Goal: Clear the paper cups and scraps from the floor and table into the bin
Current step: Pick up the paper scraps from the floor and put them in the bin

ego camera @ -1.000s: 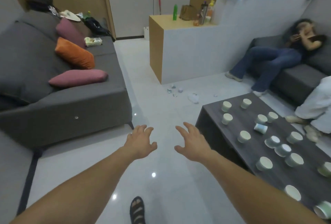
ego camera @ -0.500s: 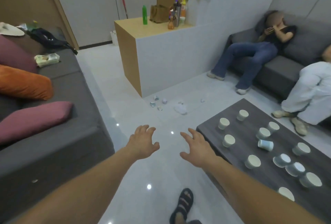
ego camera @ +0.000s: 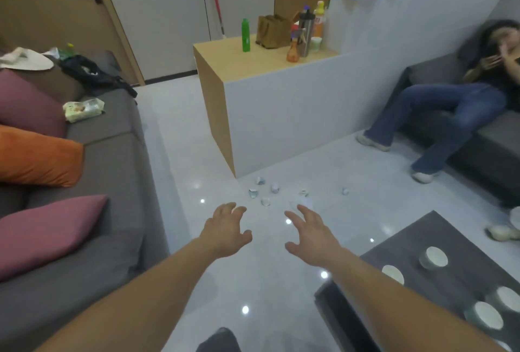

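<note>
Several crumpled paper cups and scraps (ego camera: 266, 191) lie scattered on the white floor near the corner of the white counter, with a flat pale scrap (ego camera: 305, 202) beside them. Several upright paper cups (ego camera: 433, 257) stand on the dark coffee table (ego camera: 439, 228) at the lower right. My left hand (ego camera: 225, 229) and my right hand (ego camera: 311, 235) are stretched out in front of me above the floor, fingers spread, holding nothing. Both are short of the scraps. No bin is in view.
A grey sofa (ego camera: 112, 154) with pink and orange cushions runs along the left. A wood-topped counter (ego camera: 225, 64) with bottles stands ahead. A person (ego camera: 455, 109) in jeans sits on a dark sofa at the right, feet on the floor. Another person's shoe (ego camera: 502, 232) is by the table.
The view has moved forward, so the floor scraps are closer and lie just beyond my fingertips. The coffee table has slid toward the lower right. Both hands stay spread and empty.
</note>
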Motion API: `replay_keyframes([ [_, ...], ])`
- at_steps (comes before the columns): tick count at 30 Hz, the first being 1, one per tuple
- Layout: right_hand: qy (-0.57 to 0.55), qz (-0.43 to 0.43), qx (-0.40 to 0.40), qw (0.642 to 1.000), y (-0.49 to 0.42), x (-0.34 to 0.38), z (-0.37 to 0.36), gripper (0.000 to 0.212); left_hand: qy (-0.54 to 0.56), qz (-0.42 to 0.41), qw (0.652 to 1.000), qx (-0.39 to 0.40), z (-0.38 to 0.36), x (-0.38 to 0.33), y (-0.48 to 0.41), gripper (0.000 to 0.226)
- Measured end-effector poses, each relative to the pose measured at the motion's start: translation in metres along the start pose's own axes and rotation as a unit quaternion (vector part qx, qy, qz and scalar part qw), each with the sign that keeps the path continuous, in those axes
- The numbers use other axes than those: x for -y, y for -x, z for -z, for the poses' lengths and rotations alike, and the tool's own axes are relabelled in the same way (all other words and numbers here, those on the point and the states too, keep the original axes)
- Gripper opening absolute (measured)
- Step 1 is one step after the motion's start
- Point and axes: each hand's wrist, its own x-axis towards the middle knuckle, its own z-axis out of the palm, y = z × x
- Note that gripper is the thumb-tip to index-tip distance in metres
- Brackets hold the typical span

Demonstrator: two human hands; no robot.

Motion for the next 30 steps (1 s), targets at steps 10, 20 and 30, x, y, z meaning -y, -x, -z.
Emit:
replay_keyframes([
  [10, 0.002, -0.034, 0.037, 0.999, -0.192, -0.017, 0.035, 0.080, 0.033, -0.011, 0.998, 0.045, 0.039, 0.032, -0.215, 0.070],
  [20, -0.027, -0.039, 0.076, 0.996, -0.365, -0.031, 0.071, 0.081, 0.045, 0.014, 0.997, 0.065, 0.097, 0.063, -0.388, 0.071],
  [30, -0.028, 0.019, 0.194, 0.981, -0.570, -0.102, 0.021, 0.078, 0.099, 0.143, 0.976, 0.135, 0.031, 0.081, -0.548, 0.068],
])
